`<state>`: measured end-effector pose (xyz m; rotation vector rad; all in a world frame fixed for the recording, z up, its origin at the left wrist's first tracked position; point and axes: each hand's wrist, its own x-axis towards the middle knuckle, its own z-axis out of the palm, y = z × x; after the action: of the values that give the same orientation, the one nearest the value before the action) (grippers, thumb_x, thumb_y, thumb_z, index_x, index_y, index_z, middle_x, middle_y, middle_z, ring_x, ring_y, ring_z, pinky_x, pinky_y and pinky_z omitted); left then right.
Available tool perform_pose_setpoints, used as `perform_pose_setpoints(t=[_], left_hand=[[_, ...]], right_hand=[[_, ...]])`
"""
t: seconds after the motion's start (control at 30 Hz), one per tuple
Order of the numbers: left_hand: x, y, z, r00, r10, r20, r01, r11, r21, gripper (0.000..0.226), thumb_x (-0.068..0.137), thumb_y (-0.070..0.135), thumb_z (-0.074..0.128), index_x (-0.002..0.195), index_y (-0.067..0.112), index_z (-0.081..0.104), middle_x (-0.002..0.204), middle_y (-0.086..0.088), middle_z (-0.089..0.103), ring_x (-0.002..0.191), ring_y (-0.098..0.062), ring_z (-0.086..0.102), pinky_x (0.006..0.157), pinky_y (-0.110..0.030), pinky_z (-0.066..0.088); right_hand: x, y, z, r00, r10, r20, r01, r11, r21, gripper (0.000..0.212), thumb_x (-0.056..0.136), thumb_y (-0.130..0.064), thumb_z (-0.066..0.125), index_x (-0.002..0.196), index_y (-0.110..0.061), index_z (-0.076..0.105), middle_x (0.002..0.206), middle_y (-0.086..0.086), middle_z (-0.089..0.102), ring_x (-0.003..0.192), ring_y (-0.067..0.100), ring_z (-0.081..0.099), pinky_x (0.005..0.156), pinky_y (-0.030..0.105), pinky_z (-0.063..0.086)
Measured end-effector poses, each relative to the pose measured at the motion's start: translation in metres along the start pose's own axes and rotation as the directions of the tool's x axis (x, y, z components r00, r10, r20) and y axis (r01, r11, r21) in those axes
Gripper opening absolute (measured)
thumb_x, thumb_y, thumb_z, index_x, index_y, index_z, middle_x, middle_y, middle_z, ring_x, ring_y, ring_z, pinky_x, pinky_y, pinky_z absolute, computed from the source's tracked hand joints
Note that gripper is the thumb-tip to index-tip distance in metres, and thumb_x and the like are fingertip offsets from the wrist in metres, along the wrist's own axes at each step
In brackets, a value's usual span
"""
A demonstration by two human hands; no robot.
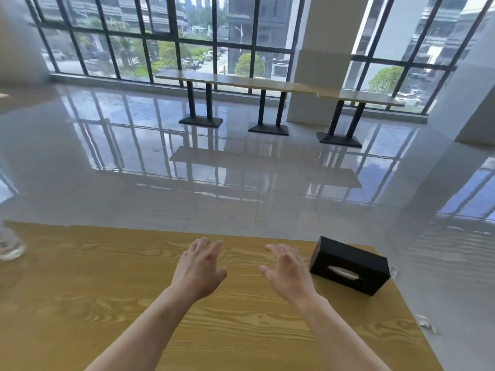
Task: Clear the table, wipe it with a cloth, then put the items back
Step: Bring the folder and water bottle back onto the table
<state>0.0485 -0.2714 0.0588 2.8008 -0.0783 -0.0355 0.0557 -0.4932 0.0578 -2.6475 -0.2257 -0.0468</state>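
— Glossy grey floor tiles ran to a wall of dark-framed windows; one long counter stood there on three black pedestal bases; what was on the near surface?

— One wood-grain table filled the foreground; one black tissue box lay flat near its far right corner, slot upward, with tissue showing in the slot; one clear glass item sat at the left edge, too blurred to identify; two small clear crumpled scraps showed by the right edge, one of them just beyond the box.

— Hands?

— Two, both bare; the left hand and the right hand were side by side over the middle of the table, apart from each other, palms down; fingers were spread and relaxed; neither grasped anything.

— Contact with the box?

— None; the right hand was near its left end without touching it; whether any fingertip met the tabletop could not be told.
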Motion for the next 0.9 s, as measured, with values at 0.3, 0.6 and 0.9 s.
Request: perform_pose_setpoints(t=[0.3,0.6,0.9], left_hand=[[-0.081,-0.156,-0.065,0.994,-0.096,-0.049,0.097,0.995,0.006,0.069,0.090,0.041,0.054,0.153,0.026,0.029,0.155,-0.007,0.033,0.144,-0.025,0.027,0.113,-0.039,0.034],[-0.123,-0.256,-0.103,0.969,-0.223,-0.105,0.223,0.975,-0.018,0.070,0.091,0.043,0.055,0.154,0.026,0.029,0.155,-0.009,0.033,0.145,-0.026,0.027,0.112,-0.041,0.035],[-0.135,-0.329,-0.127,0.904,-0.378,-0.200,0.390,0.921,0.019,0.069,0.090,0.043,0.058,0.151,0.025,0.033,0.151,-0.011,0.038,0.141,-0.029,0.033,0.112,-0.042,0.036]], right_hand=[[-0.015,-0.163,0.056,0.997,-0.078,0.019,0.078,0.997,-0.006,0.055,0.093,-0.039,0.065,0.142,-0.021,0.050,0.138,0.000,0.055,0.132,0.020,0.045,0.102,0.030,0.039],[-0.010,-0.264,0.105,0.978,-0.188,0.093,0.186,0.982,0.024,0.054,0.092,-0.037,0.067,0.141,-0.020,0.052,0.137,0.003,0.058,0.129,0.020,0.051,0.104,0.030,0.040],[0.036,-0.331,0.154,0.910,-0.382,0.159,0.377,0.924,0.065,0.055,0.091,-0.035,0.068,0.140,-0.017,0.053,0.136,0.005,0.059,0.126,0.022,0.053,0.102,0.030,0.044]])
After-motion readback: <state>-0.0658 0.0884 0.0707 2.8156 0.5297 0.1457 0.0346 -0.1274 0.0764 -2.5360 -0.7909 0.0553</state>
